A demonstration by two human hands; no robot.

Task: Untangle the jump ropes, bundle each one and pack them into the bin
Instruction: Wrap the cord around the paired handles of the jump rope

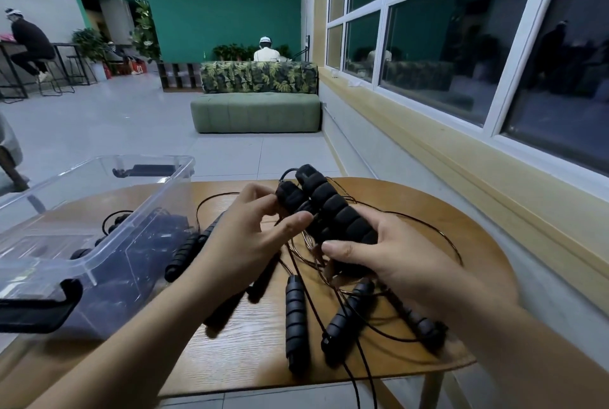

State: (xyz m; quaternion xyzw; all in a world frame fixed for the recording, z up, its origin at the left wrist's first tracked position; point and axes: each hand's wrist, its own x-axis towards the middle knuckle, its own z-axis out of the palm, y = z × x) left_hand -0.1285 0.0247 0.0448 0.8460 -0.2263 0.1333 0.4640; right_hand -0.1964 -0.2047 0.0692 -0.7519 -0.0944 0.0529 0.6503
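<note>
Gripping a pair of black foam handles (329,207) side by side at centre frame, lifted just above the table, upper ends tilted toward the top left. Wrapping the right hand (398,263) round the lower end of the pair, fingers curled underneath, thumb laid across the front. Pinching the upper part of the shorter handle with the left hand (247,230), fingertips bent over it, thumb stretched to meet the foam from below.

Trailing from the pair, thin dark cord (313,253), tangled beneath both hands and spreading in loose loops over the right half of the wooden table (481,280). Lying among that tangle at lower middle, loose handles (294,313): one pointing straight up the frame, another just right of it leaning rightward, a third partly hidden under the right wrist, more under the left forearm.

Standing on the table at frame left, a clear plastic bin (150,207) with a black latch (36,306) at its near end; inside, seen through the wall, a bundled rope (110,227).

Farther back at upper centre, a green sofa (257,112) with a seated person (265,52) behind it. Along the right side, a white-framed window (461,46), dark outside. At upper left, another person on a stool (29,43).
</note>
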